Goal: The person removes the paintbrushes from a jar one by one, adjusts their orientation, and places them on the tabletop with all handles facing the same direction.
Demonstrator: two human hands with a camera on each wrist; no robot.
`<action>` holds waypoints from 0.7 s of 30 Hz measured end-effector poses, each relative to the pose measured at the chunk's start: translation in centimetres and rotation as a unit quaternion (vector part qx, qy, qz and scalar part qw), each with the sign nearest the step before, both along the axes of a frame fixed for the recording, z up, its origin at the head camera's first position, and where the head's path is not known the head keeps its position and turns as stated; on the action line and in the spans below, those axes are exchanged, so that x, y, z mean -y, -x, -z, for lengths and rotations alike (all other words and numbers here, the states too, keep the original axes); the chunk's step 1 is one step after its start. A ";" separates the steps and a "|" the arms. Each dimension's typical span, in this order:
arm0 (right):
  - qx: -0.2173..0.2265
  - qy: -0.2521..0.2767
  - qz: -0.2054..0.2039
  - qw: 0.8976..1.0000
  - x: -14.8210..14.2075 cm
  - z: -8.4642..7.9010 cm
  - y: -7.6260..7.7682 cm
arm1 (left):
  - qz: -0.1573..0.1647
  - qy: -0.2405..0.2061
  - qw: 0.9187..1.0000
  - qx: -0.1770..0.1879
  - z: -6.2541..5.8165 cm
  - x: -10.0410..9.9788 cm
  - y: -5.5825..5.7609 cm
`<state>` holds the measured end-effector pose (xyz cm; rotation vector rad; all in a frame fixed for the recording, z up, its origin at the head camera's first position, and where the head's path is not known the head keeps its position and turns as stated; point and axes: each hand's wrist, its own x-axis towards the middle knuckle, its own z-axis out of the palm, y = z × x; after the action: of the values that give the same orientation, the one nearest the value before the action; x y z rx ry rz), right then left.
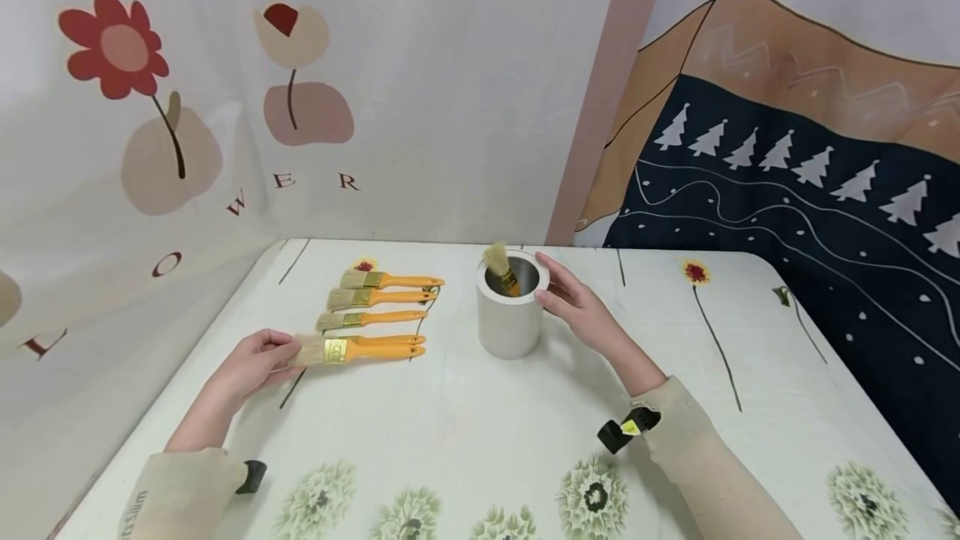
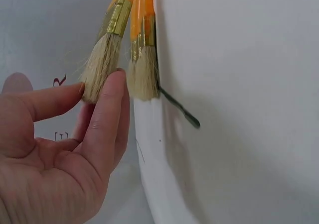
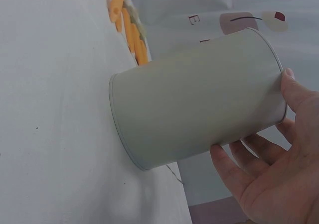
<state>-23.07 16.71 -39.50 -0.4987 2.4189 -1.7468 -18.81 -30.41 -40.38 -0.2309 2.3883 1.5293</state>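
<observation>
My left hand pinches a paintbrush by its pale bristles, between thumb and fingertips. The brush has an orange handle and a gold ferrule, and its handle points right. In the left wrist view its bristles hang from the ferrule between my fingers. Around the rim and side of a white cylindrical canister, my right hand rests with thumb and fingers curved. Inside stands another paintbrush, bristles up and leaning, its lower handle hidden. The canister's smooth wall fills the right wrist view.
Several more orange-handled paintbrushes lie side by side at the left of the table, just beyond the held one. The table wears a white cloth with printed flowers. A printed curtain hangs behind its far edge.
</observation>
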 end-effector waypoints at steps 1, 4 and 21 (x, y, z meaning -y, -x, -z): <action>0.000 0.000 0.000 1.000 0.0 0.0 0.0 | 0.000 0.006 1.000 0.003 0.0 0.1 0.0; 0.001 -0.001 -0.001 1.000 0.0 -0.1 0.0 | 0.005 0.028 1.000 0.010 0.1 0.5 0.0; -0.002 0.001 -0.002 1.000 -0.1 0.0 0.1 | 0.038 0.114 0.993 -0.002 0.0 1.6 0.1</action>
<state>-23.17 16.77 -39.55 -0.5073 2.4177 -1.7473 -18.92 -32.00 -40.35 -0.1827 2.5437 1.2234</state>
